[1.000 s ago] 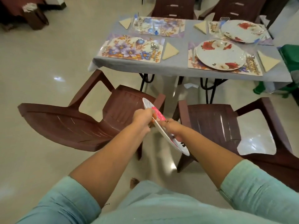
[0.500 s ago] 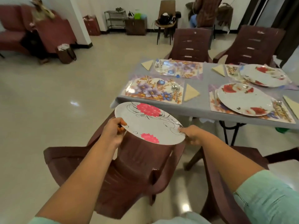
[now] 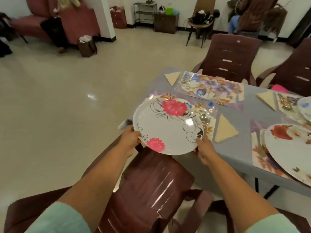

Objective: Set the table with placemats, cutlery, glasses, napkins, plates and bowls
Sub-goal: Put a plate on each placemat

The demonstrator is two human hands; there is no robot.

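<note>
Over one placemat (image 3: 204, 113), one plate (image 3: 168, 126) between two hands: left hand (image 3: 130, 140), right hand (image 3: 204, 151).

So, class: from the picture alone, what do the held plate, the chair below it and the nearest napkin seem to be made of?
Plate: glossy, probably melamine or glazed ceramic; a bright glare spot sits on its printed flowers.
Chair: moulded brown plastic, semi-gloss; ribbed slats carry streaky highlights.
Napkin: matt beige, paper or cloth; no shine, and the frame cannot settle which.
</note>
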